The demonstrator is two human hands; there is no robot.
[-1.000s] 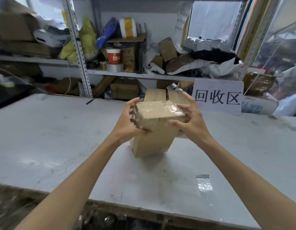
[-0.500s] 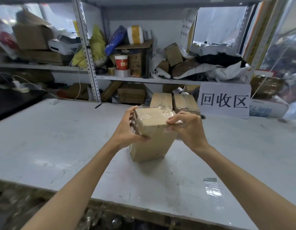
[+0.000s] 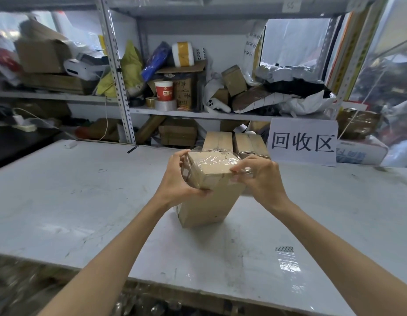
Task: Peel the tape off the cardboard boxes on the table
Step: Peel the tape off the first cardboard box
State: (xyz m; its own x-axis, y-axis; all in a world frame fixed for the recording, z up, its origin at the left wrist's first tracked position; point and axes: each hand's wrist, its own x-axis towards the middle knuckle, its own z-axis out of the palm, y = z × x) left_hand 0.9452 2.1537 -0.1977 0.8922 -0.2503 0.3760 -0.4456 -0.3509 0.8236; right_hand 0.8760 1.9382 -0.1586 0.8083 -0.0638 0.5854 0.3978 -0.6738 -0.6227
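A brown cardboard box stands on end on the white table, its top face covered in clear tape. My left hand grips the box's upper left side, thumb along the front. My right hand pinches a crumpled end of the clear tape at the box's upper right corner. Two more taped cardboard boxes lie side by side on the table just behind it.
A white sign with three black characters stands at the back right. A strip of clear tape lies on the table near the front right. Cluttered metal shelves rise behind the table.
My right hand has shifted from holding the box's right side to pinching the tape at the top right corner, and some tape is bunched there. My left hand keeps its grip.
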